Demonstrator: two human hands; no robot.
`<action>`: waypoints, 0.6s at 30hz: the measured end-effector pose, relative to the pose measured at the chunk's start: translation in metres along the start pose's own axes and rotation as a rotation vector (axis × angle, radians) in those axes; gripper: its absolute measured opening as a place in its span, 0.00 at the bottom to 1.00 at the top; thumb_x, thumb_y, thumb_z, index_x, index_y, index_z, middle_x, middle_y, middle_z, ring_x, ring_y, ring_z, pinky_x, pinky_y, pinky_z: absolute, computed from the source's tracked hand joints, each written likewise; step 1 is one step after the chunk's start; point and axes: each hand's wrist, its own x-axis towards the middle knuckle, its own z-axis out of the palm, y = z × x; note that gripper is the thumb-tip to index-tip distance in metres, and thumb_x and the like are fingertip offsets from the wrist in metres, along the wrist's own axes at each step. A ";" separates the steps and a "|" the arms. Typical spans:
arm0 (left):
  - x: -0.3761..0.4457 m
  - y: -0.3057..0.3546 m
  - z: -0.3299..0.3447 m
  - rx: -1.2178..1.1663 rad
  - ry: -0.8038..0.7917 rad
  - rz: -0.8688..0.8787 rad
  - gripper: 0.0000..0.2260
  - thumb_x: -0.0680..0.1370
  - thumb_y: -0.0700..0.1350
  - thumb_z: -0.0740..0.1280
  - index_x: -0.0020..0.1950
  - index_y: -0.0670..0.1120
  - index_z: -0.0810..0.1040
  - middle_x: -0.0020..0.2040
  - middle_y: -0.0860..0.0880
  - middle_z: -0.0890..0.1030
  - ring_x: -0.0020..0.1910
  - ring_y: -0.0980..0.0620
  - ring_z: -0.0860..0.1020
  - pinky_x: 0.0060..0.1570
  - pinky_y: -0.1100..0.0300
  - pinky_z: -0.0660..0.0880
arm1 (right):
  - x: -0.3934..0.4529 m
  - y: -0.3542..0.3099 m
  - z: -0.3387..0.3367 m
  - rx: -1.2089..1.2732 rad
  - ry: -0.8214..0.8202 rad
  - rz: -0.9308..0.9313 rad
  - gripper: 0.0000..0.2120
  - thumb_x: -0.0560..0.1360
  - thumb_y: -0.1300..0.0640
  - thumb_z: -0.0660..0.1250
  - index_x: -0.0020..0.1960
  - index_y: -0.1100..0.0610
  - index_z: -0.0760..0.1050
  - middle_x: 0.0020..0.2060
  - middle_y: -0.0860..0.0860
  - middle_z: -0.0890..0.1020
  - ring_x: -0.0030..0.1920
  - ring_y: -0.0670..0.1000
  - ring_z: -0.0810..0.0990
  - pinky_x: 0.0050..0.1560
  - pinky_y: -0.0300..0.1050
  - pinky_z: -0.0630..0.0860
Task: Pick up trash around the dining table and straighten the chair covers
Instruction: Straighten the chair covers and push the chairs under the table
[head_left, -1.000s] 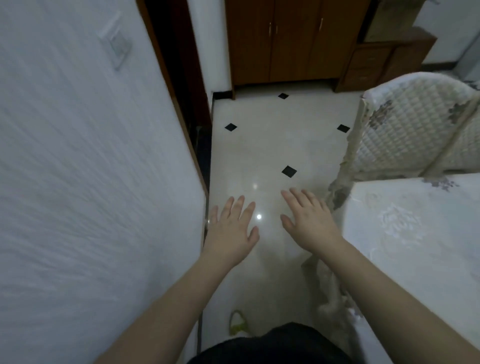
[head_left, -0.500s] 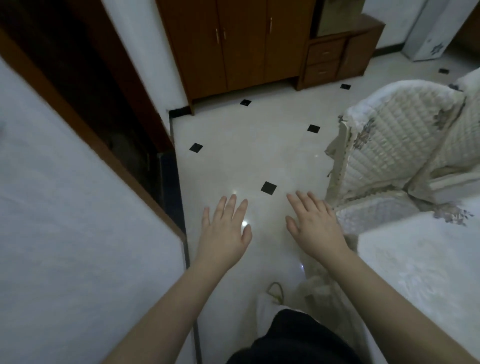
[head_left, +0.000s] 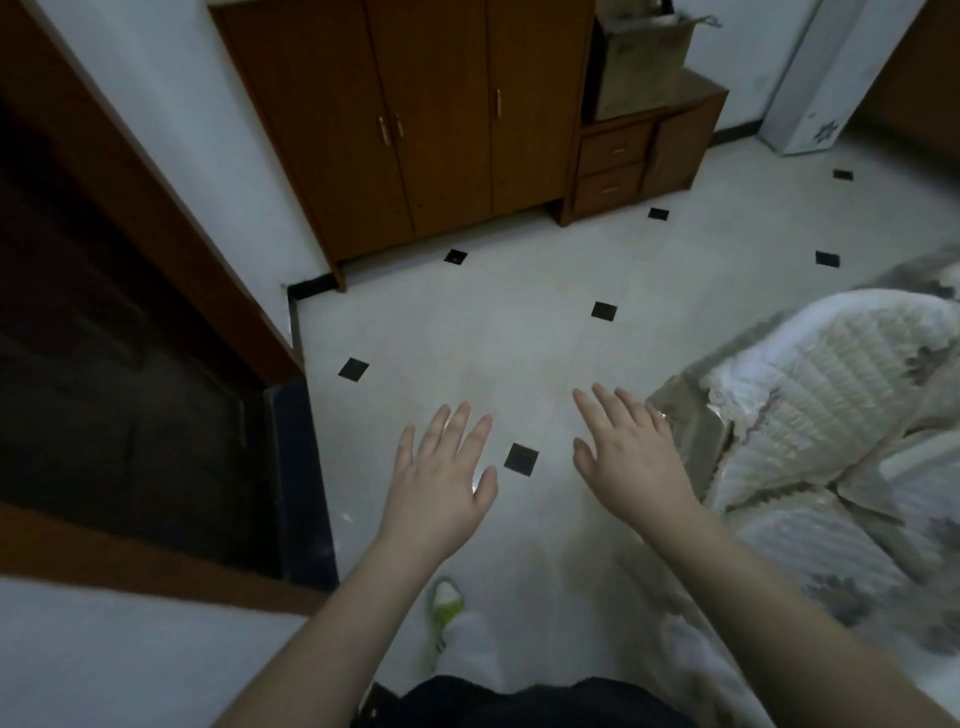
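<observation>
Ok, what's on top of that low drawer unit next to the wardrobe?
A cardboard box sits on the drawer unit, flaps open, against the wardrobe. Its contents cannot be seen from this angle, and the box covers whatever lies behind it.

The chair cover (head_left: 836, 395) is a white quilted fabric with grey floral patches near its edges, draped over a chair back at the right side of the room. It hangs unevenly: its left edge is rumpled and bunched, with a fold pulled away from the frame, and the lower part sags in loose creases over the seat. No trash can be made out on the floor.
</observation>
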 end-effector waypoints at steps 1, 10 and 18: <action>0.022 -0.012 0.000 0.006 0.008 0.009 0.28 0.77 0.58 0.46 0.77 0.54 0.55 0.78 0.51 0.55 0.77 0.50 0.51 0.73 0.45 0.46 | 0.018 -0.003 0.005 -0.009 0.001 0.004 0.27 0.77 0.50 0.62 0.74 0.53 0.62 0.72 0.54 0.68 0.73 0.58 0.63 0.71 0.57 0.58; 0.202 -0.087 -0.027 0.002 -0.075 0.121 0.27 0.79 0.60 0.47 0.78 0.56 0.51 0.79 0.53 0.48 0.77 0.53 0.44 0.74 0.47 0.39 | 0.175 -0.014 0.008 -0.099 0.053 0.169 0.29 0.75 0.44 0.49 0.68 0.58 0.71 0.67 0.55 0.74 0.68 0.57 0.71 0.67 0.57 0.65; 0.369 -0.041 -0.041 0.038 -0.072 0.430 0.30 0.76 0.63 0.40 0.78 0.57 0.50 0.79 0.53 0.48 0.77 0.52 0.43 0.73 0.46 0.39 | 0.259 0.060 -0.007 -0.097 0.067 0.452 0.28 0.74 0.43 0.51 0.66 0.55 0.74 0.64 0.56 0.77 0.65 0.60 0.75 0.63 0.60 0.70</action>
